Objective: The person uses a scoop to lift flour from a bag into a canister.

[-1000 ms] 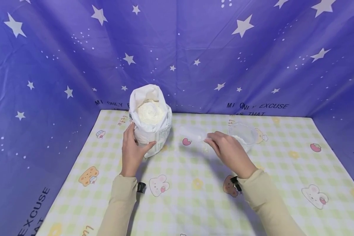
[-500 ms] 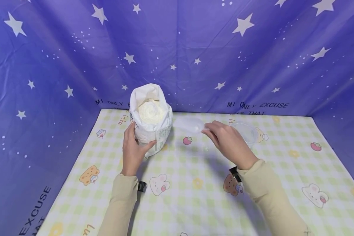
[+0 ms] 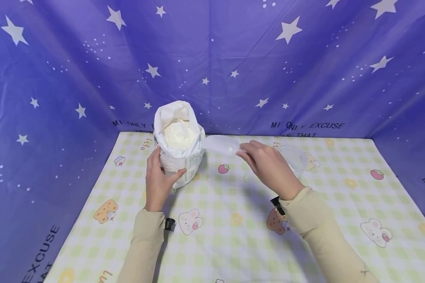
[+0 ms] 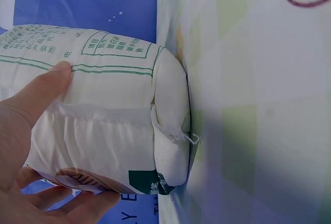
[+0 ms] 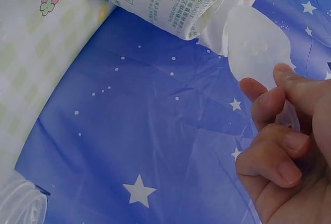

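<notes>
An upright white flour bag (image 3: 189, 167) stands at the back left of the table, its top open on pale powder. My left hand (image 3: 159, 181) holds the bag's near side, thumb on one face and fingers round the other, as the left wrist view shows too. In my right hand (image 3: 269, 169) a translucent plastic scoop (image 3: 221, 144) is pinched by its handle. The scoop's tip points left and overlaps the bag's right edge in the head view. A few white crumbs cling to it in the right wrist view. Partly behind my right hand sits a clear plastic tub (image 3: 299, 155).
A green-and-white checked cloth (image 3: 212, 251) with cartoon prints covers the table. Faint white specks of powder (image 3: 246, 179) lie on it between bag and tub. A blue star-print curtain (image 3: 233, 98) hangs close behind the table and along both sides.
My right hand has lifted the scoop away from the tub, up and left toward the bag's top. The left hand and the bag have stayed in place.
</notes>
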Available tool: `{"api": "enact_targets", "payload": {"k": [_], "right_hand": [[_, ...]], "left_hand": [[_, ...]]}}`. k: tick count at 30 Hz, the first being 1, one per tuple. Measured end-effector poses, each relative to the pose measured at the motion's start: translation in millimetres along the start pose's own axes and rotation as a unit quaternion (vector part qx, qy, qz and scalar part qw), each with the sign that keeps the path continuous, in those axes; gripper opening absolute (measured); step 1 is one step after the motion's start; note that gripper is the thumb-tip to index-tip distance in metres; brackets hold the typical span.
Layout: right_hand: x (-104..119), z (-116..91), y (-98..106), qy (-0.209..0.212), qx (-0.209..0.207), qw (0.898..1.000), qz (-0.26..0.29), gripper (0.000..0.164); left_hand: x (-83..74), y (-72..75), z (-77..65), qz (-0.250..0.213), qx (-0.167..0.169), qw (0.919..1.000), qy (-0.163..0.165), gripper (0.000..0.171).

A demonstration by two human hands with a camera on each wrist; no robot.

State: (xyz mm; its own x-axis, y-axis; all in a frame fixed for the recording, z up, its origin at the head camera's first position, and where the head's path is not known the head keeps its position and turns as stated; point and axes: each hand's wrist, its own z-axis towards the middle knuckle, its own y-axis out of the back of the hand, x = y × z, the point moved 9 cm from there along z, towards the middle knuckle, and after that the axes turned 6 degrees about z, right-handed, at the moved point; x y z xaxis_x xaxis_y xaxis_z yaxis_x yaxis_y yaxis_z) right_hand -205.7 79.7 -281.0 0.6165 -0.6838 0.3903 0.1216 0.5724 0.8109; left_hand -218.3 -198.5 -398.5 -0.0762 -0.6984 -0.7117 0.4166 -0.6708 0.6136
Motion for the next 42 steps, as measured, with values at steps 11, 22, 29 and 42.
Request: {"api": "enact_targets", "payload": {"k": [11, 22, 29, 42], "right_hand": [[11, 14, -1, 0.009, 0.0, 1.0, -0.011, 0.025], [17, 25, -7, 0.013, 0.014, 1.0, -0.018, 0.024], [17, 33, -11, 0.012, 0.033, 0.999, -0.015, 0.03], [16, 36, -16, 0.01, 0.044, 0.999, -0.026, 0.034]], "left_hand": [[-0.4, 0.3, -0.2, -0.002, 0.0, 1.0, -0.002, 0.105], [1.0, -1.5, -0.3, -0.005, 0.007, 0.9999, 0.008, 0.105], [0.6, -0.2, -0.6, -0.005, 0.004, 1.0, 0.003, 0.105], [3.6, -2.8, 0.2, 0.006, 0.004, 0.9999, 0.007, 0.107]]}}
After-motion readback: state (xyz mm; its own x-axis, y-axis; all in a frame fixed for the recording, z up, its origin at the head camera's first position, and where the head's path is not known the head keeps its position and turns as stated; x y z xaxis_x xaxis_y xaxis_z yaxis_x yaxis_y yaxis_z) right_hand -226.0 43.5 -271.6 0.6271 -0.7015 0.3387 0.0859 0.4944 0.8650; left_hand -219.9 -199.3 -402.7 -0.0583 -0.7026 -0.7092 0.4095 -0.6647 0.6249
